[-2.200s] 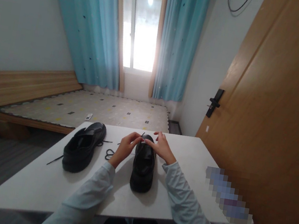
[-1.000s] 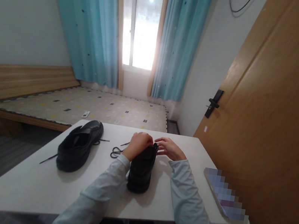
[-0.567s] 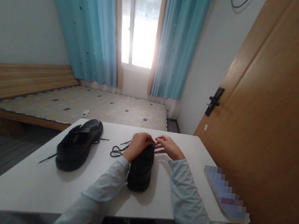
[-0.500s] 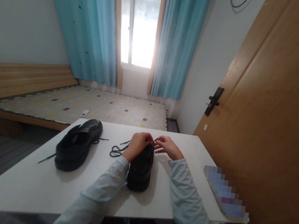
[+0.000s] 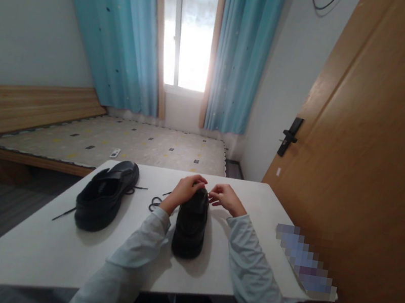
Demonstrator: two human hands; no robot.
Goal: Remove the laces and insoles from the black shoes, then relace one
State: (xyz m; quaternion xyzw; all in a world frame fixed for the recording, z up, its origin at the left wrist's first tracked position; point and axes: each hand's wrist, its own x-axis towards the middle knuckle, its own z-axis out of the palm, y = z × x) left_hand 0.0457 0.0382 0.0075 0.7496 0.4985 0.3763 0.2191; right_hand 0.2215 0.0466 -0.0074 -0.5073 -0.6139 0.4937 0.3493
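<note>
Daylight from the window (image 5: 190,32) between blue curtains (image 5: 241,50) falls on a white table (image 5: 56,246) set close beside a wooden door (image 5: 379,149), with a low bed (image 5: 111,145) beyond it. You have a black shoe (image 5: 191,221) standing heel toward you in the middle of the table, toe pointing away, so its far end sits squarely between your hands. Your left hand (image 5: 185,190) curls over the toe from the left, fingers bent and pressed onto the upper, which steadies the shoe. Your right hand (image 5: 226,199) comes in from the right with fingertips drawn together, apparently pinching a thin black lace end at the toe, though the lace is too fine here to be sure. A loose coil of black lace (image 5: 156,201) lies on the table just left of your left wrist. The second shoe (image 5: 105,201) rests well apart to the left, angled, with its own lace trailing off toward the table edge. A blurred flat object (image 5: 306,262) lies near the right edge.
</note>
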